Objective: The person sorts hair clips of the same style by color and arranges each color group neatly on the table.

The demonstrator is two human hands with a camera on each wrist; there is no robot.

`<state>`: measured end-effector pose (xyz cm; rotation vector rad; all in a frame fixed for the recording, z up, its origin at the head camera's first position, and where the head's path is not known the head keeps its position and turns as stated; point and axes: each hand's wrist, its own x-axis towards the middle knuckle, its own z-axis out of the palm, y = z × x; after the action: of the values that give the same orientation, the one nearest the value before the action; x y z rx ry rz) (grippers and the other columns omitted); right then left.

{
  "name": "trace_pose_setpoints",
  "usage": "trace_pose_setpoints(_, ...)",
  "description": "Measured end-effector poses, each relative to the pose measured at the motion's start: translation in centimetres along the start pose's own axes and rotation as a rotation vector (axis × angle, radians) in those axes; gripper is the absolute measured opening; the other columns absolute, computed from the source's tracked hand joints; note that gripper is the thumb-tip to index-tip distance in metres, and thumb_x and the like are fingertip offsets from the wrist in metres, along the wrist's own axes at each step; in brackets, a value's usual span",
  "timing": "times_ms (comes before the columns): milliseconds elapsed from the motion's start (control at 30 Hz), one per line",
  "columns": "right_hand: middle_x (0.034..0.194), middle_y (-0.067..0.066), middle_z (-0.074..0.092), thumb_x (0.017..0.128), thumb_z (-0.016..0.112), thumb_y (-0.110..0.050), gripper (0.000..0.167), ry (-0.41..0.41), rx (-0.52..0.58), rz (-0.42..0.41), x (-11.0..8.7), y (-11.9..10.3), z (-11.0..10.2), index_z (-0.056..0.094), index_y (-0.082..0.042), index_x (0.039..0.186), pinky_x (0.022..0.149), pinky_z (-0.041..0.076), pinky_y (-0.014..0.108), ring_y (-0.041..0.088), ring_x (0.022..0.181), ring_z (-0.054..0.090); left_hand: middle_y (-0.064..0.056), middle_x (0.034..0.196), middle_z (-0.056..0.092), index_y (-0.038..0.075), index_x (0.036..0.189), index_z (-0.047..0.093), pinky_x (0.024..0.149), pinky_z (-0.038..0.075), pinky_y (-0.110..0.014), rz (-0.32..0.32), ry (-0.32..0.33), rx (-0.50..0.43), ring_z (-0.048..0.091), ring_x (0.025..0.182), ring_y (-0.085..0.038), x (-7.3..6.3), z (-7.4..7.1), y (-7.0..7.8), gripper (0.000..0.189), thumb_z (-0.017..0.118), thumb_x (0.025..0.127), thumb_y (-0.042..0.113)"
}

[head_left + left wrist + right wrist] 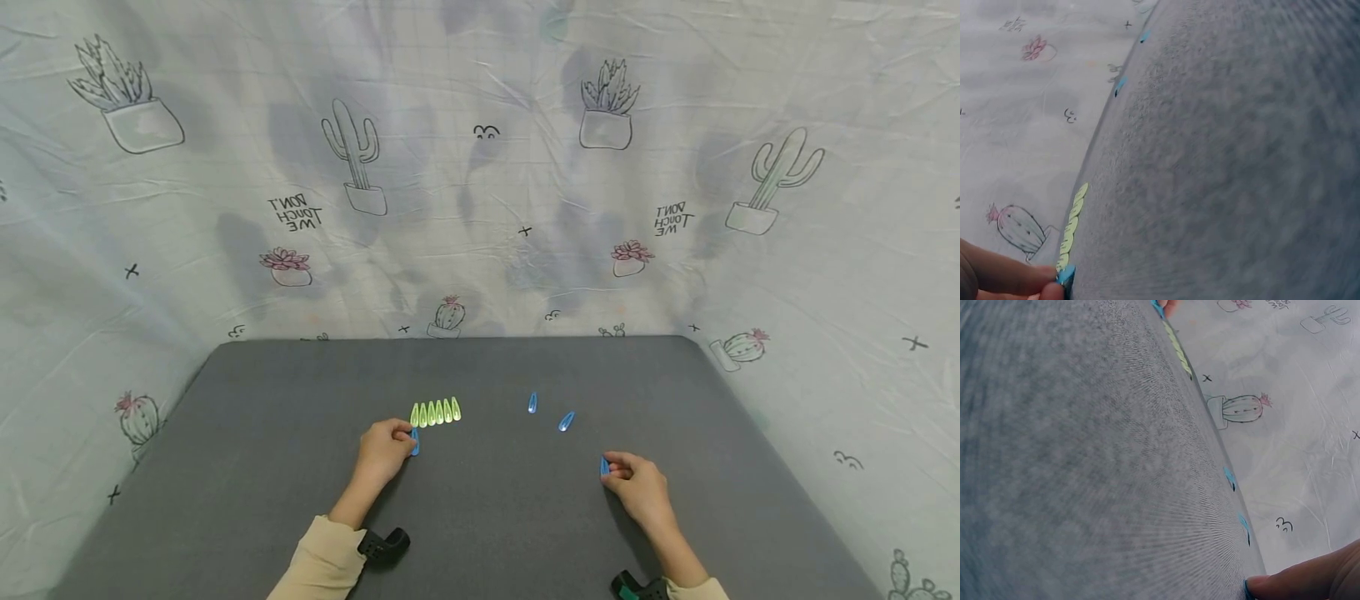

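Note:
My left hand (384,450) pinches a blue snap hair clip (415,442) just in front of the left end of a row of green snap hair clips (436,412). Several green clips stand side by side there, points away from me. In the left wrist view, thumb and finger grip the blue clip (1067,275) beside that row. Over on the right, my right hand (637,487) pinches another blue snap hair clip (604,466) between thumb and fingers. Only a sliver of that clip (1247,590) shows in the right wrist view.
Two loose blue hair clips lie between the hands and farther back, one upright to me (532,403), the other slanted (566,421). They rest on a dark grey tabletop (480,517). Behind and beside it hangs a pale cloth (480,183) printed with cacti.

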<state>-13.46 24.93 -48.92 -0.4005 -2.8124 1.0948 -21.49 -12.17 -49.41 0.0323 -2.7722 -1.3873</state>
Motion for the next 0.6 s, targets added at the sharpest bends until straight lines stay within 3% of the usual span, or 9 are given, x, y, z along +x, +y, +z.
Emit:
trace_pose_setpoints(133, 0.082, 0.004, 0.067, 0.075, 0.073, -0.002, 0.034, 0.002, 0.002, 0.004, 0.0, -0.1, 0.0, 0.069, 0.003, 0.108, 0.062, 0.043, 0.024, 0.011, 0.073, 0.058, -0.005, 0.073, 0.065, -0.004, 0.098, 0.07, 0.062, 0.047, -0.034, 0.035, 0.033, 0.098, 0.058, 0.066, -0.018, -0.1, 0.0, 0.2, 0.021, 0.068, 0.078, 0.003)
trace_pose_setpoints(300, 0.083, 0.004, 0.067, 0.076, 0.073, -0.002, 0.034, -0.003, 0.014, 0.002, 0.0, -0.2, 0.0, 0.068, 0.004, 0.109, 0.061, 0.043, 0.022, 0.011, 0.074, 0.059, -0.006, 0.073, 0.065, -0.003, 0.096, 0.07, 0.063, 0.047, -0.036, 0.06, 0.041, 0.119, 0.059, 0.067, -0.019, -0.2, -0.2, 0.0, 0.02, 0.07, 0.078, 0.005)
trace_pose_setpoints(600, 0.083, 0.004, 0.067, 0.075, 0.073, -0.002, 0.033, -0.002, 0.013, -0.005, 0.0, -0.2, 0.0, 0.069, 0.003, 0.108, 0.061, 0.043, 0.022, 0.01, 0.073, 0.058, 0.0, 0.078, 0.061, 0.006, 0.103, 0.071, 0.061, 0.044, -0.027, 0.166, -0.058, 0.06, 0.053, 0.067, -0.009, 0.3, -0.8, -2.2, 0.022, 0.073, 0.081, 0.01)
